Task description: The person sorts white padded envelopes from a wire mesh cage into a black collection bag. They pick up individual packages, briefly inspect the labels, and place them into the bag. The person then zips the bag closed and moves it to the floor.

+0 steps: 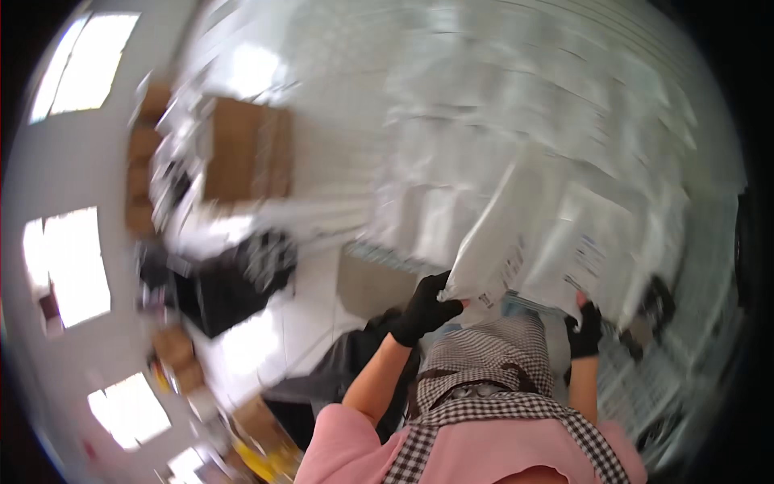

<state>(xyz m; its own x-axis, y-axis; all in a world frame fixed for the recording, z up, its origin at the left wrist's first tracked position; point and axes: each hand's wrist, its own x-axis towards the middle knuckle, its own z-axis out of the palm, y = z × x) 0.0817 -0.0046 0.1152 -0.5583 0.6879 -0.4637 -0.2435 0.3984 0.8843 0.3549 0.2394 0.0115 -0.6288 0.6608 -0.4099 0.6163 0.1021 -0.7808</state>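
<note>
My left hand [428, 308], in a black fingerless glove, grips the near left corner of a white plastic-wrapped packet [493, 242], which is tilted and bears printing. To its right lies a second white packet [568, 254], also with printed writing. My right hand [585, 330], gloved the same way, is at that packet's near edge, its thumb against the plastic; whether its fingers close on the packet cannot be made out. Both packets are over a broad stack of similar white packets [447, 151], blurred, directly before me.
Brown cardboard boxes [245, 151] stand to the far left. Nearer on the left are a black bag-like heap [230, 284] and dark cloth [344, 369] close to my left side. Pale tiled floor [314, 290] shows between. Blurred wrapped stacks [641, 381] are at the right.
</note>
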